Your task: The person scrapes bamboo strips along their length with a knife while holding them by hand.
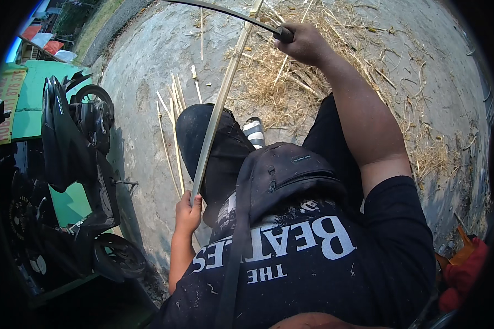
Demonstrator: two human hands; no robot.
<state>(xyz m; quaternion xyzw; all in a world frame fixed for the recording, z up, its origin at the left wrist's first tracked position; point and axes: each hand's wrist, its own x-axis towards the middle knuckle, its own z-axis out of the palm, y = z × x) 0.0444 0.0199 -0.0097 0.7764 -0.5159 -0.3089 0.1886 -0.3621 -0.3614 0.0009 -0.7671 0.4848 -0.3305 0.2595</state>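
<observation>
My left hand (187, 215) is closed around the lower end of a long, pale split bamboo strip (218, 109), beside my left knee. The strip slants up and away past the knee to the top edge of the view. Out ahead on the right, my right hand (308, 45) grips the dark handle of a long, curved-bladed knife (225, 10). Its blade points left and crosses the strip near the strip's far end. From this view I cannot tell whether the blade touches the bamboo.
Several thin bamboo strips (175, 118) lie on the concrete ground (142, 49) by my left knee. Curly shavings (269, 90) are heaped ahead and to the right. A black motorbike (77, 142) stands at the left. A dark bag (291, 170) rests on my lap.
</observation>
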